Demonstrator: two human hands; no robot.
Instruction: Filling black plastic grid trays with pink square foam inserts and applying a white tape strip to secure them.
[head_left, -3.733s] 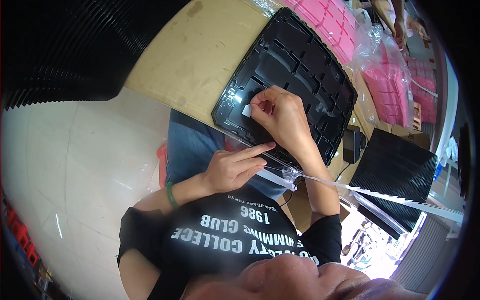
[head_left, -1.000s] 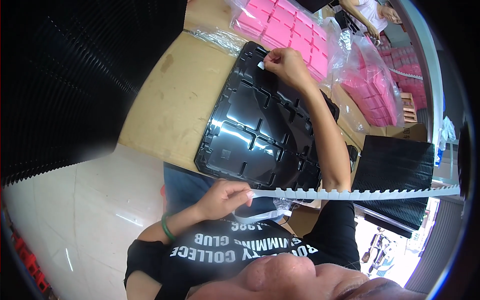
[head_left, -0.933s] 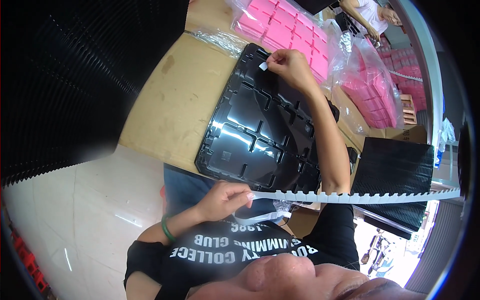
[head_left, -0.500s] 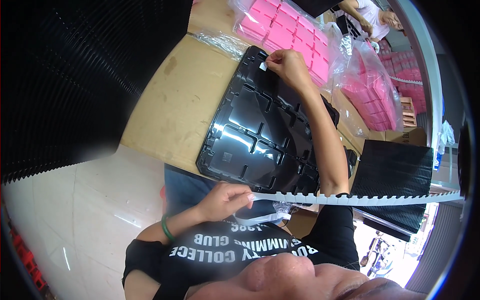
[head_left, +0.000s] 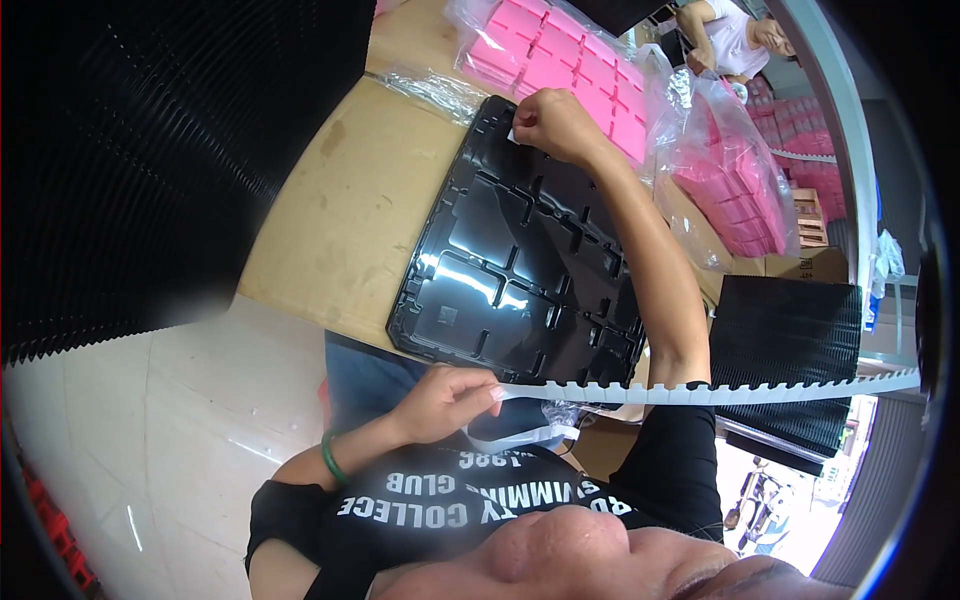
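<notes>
Pinches a small white label [head_left: 513, 137] in the right hand [head_left: 560, 125], just inside the 12 o'clock corner of the black plastic tray [head_left: 475, 225]. Lies mostly hidden behind closed fingertips [head_left: 523, 128]; impossible to tell whether touching the tray. Pinches also the left end of a notched white strip [head_left: 610, 395] in the left hand [head_left: 447, 402], at 7 o'clock from the tray. Runs lengthwise from 9 to 3 o'clock, with teeth toward 12 and far end lost in darkness. Hides, with the right forearm [head_left: 655, 250], part of the tray's 3 o'clock side, leaving its long axis uncertain. Bears, toward 7 o'clock, a square mark [head_left: 446, 315] too small to read. Displays inverted white lettering [head_left: 412, 508] across the black T-shirt [head_left: 310, 515].
</notes>
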